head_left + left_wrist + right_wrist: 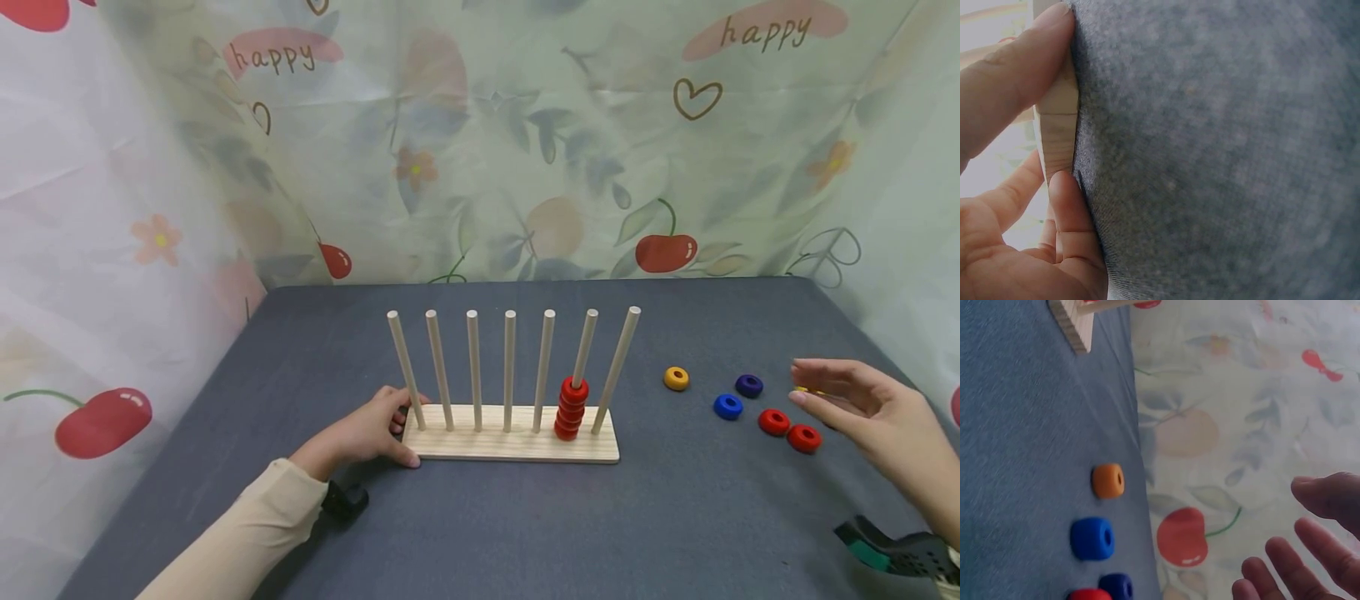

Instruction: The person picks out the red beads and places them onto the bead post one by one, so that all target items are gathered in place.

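Head view: your left hand [370, 428] grips rack [510, 450], mid table [495, 533]; red rings [570, 411] on its sixth peg [585, 348] from left. Your right hand [877, 410] hovers, spread, near loose rings [727, 412]. Likely the picking step; next move calls for pinching one.

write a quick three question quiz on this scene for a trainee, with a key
1. In the head view, where on the pale wooden pegged rack is the stack of red ring-shaped beads threaded?
a) far-left peg
b) middle peg
c) peg second from right

2. True or false: the left hand grips the rack's left end.

3. In the head view, what lies nearest to the rack's right end on the dark grey tabletop?

Key:
1. c
2. True
3. A loose yellow-orange ring-shaped bead
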Demonstrator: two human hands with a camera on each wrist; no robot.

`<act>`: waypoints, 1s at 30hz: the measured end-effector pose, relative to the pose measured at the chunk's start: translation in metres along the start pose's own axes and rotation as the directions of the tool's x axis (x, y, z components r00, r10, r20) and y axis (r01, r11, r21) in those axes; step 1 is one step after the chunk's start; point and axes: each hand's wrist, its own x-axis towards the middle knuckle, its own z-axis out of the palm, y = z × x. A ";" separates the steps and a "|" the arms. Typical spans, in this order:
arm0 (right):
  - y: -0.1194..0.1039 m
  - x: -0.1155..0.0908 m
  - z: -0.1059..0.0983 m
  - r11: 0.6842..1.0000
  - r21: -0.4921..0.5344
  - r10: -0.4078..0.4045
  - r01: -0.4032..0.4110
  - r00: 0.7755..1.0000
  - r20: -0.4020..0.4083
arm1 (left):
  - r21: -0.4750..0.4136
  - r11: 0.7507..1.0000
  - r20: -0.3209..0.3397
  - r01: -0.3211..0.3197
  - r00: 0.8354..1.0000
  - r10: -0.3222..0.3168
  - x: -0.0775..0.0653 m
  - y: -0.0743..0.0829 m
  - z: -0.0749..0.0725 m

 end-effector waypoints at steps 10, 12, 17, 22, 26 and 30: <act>0.028 -0.001 0.001 0.991 -0.108 0.085 -0.082 0.996 0.025 | -0.009 1.000 -0.006 0.006 1.000 -0.006 0.000 0.000 0.001; 0.032 -0.001 0.000 0.987 -0.130 0.101 -0.096 0.994 0.033 | -0.011 1.000 -0.006 0.005 1.000 -0.005 0.000 0.000 0.001; 0.042 -0.001 0.000 0.984 -0.130 0.132 -0.123 0.989 0.066 | 0.001 1.000 -0.005 0.000 1.000 0.000 0.000 0.000 0.000; 0.051 0.000 0.001 0.982 -0.134 0.145 -0.131 0.984 0.100 | -0.004 1.000 -0.005 0.003 1.000 -0.003 0.000 0.000 0.000; 0.058 0.001 0.002 0.977 -0.169 0.149 -0.131 0.984 0.096 | -0.008 1.000 -0.005 0.003 1.000 -0.003 0.000 -0.001 0.000; 0.065 0.002 0.003 0.972 -0.184 0.163 -0.143 0.982 0.097 | -0.006 1.000 -0.007 0.002 1.000 -0.002 0.000 -0.001 0.001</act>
